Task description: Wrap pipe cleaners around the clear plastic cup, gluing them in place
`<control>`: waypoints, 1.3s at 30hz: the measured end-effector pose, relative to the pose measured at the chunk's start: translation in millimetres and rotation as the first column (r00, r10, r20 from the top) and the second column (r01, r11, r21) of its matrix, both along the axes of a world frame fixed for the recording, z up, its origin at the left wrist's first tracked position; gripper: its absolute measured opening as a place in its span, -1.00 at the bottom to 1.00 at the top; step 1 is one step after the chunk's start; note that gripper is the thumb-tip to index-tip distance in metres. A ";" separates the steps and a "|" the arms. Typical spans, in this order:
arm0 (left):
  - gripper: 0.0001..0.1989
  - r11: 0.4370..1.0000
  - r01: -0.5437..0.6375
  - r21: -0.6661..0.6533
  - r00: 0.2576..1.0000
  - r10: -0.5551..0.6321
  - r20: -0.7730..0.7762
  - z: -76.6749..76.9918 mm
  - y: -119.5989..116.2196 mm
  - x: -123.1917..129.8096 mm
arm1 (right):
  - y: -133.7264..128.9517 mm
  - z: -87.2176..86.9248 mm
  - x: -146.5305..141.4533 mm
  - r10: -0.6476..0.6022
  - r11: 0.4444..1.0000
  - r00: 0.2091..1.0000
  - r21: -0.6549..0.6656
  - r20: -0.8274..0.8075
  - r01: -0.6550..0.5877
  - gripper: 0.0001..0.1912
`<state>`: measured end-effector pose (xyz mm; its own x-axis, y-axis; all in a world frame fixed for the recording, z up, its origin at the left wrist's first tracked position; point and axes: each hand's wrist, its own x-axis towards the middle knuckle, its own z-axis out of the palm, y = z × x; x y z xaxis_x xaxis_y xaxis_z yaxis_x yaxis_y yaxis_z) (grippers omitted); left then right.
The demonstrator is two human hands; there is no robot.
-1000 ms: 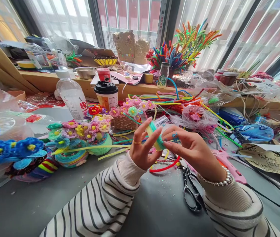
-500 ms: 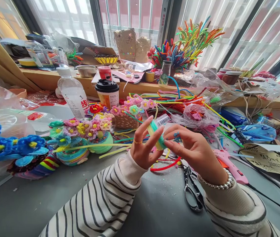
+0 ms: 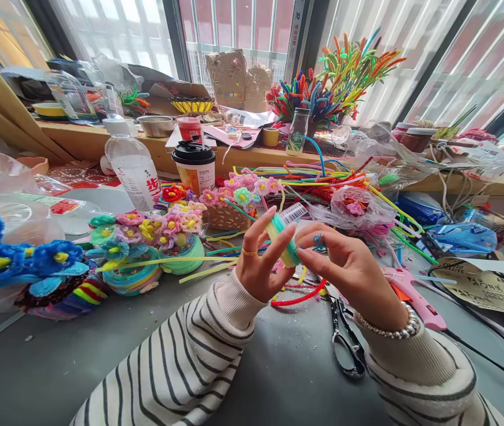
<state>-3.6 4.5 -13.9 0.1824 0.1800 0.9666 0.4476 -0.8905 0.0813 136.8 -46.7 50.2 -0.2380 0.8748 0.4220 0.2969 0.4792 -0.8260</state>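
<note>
A small round coil of pale yellow and mint green pipe cleaners (image 3: 290, 249) is held up, tilted, above the middle of the table. Around its left side and rim curl the fingers of my left hand (image 3: 258, 260). At its right edge my right hand (image 3: 345, 263) pinches with thumb and fingertips, which partly hide that rim. A mint green stem end sticks out to the upper left of the left fingers. Below the hands lie a red pipe cleaner (image 3: 300, 300) and black-handled scissors (image 3: 347, 343).
Pipe-cleaner flower pots (image 3: 132, 266) line the left side. Behind them stand a water bottle (image 3: 132, 165) and a lidded coffee cup (image 3: 193, 168). A pink glue gun (image 3: 420, 302) lies right, its cord trailing. Loose pipe cleaners (image 3: 318, 173) pile up behind the hands.
Both hands stay nearly in place with the coil between them. The right fingers have shifted slightly at its edge, and the view has moved a little.
</note>
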 end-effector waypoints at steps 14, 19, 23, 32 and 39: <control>-0.36 0.999 -0.017 -0.039 1.000 0.017 -0.003 -1.9 -1.2 0.6 | 0.9 -0.1 2.2 0.027 0.998 0.999 -0.057 -0.031 -0.029 -0.93; -0.38 1.000 -0.010 -0.018 1.000 0.010 -0.007 -0.3 -1.9 0.4 | 0.9 -1.7 0.5 0.012 0.999 1.000 -0.045 -0.024 -0.013 -0.92; -0.38 1.000 -0.025 -0.013 1.000 0.025 -0.005 -0.7 -1.9 -0.6 | -0.7 -0.9 -1.1 -0.002 0.999 0.999 -0.045 -0.040 0.000 -0.92; -0.41 1.000 -0.013 0.022 1.000 0.013 -0.010 0.0 -1.0 -1.3 | -3.8 2.5 -1.7 0.002 0.993 0.999 -0.116 -0.055 -0.008 -0.89; -0.40 0.999 -0.034 -0.033 0.999 0.034 0.005 0.1 -3.5 -0.2 | -1.7 4.0 2.1 0.030 0.992 0.999 -0.122 -0.029 -0.034 -0.89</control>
<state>-3.8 1.0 -13.8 0.1704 0.2181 0.9609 0.4770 -0.8716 0.1132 138.9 -48.4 54.1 -0.2566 0.9123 0.3192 0.2600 0.3833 -0.8863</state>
